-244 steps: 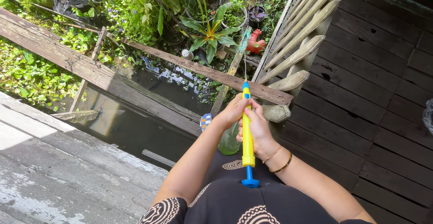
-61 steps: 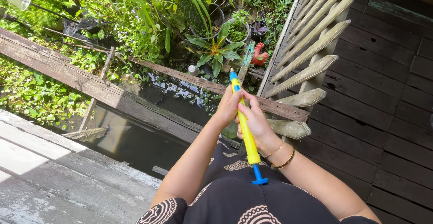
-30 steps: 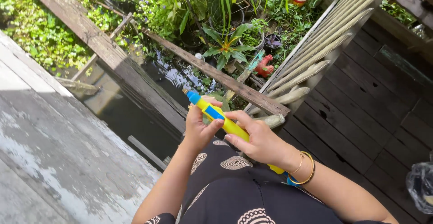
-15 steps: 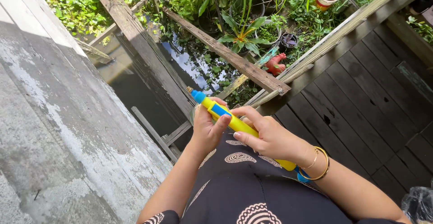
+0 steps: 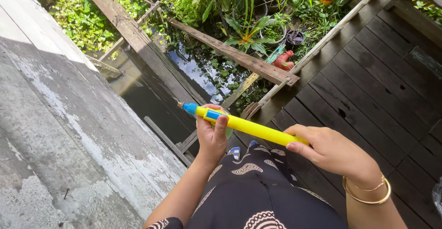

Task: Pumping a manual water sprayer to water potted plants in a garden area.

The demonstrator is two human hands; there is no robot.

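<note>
A long yellow toy water squirter (image 5: 248,126) with a blue nozzle lies almost level in front of me, nozzle pointing left. My left hand (image 5: 211,134) is wrapped around its front end, thumb on a blue patch near the nozzle. At the rear end my right hand (image 5: 332,151), with gold bangles on the wrist, closes over the tube. The blue plunger handle is hidden behind that hand. Below the toy is my lap in black patterned cloth (image 5: 258,187).
A weathered grey slab (image 5: 55,132) fills the left. Dark water (image 5: 152,95) lies below wooden beams (image 5: 133,35), with green plants and pots beyond and a red rooster figure (image 5: 282,61). A dark plank deck (image 5: 377,86) with a slatted rail spreads right.
The squirter has swung from pointing upward at the plants to nearly level, nozzle left. My right hand has slid back along the tube to its rear end.
</note>
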